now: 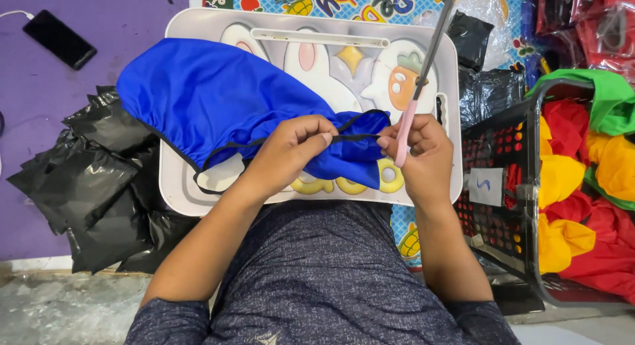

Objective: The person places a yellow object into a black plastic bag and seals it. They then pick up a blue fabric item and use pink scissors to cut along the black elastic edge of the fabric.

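Black drawstring cord (354,137) runs roughly left-to-right across the near edge of the blue fabric bag (218,97), taut between the two hands; its long axis is close to horizontal in the head view. A slack loop of the same cord trails off leftward along the bag's gathered hem, then down toward the near-left corner of the white lap tray (177,186). The bag lies bunched on the tray, bulk toward the far-left, gathered mouth toward the person. Left hand (291,146) closed in a pinch on the cord and the fabric edge, fingertips pointing right. Right hand (420,150) closed around a long thin tool with a pink handle (403,136), grey shaft angling up and away to the far-right; the same hand's fingertips meet the cord's right end. Cord end sits just beside the tool handle, so the right hand is the nearer one to it. Outward: black plastic bags (92,186) piled left on the purple mat, a phone (59,39) far-left, and a black crate (509,186) of red, yellow and green fabric to the right.
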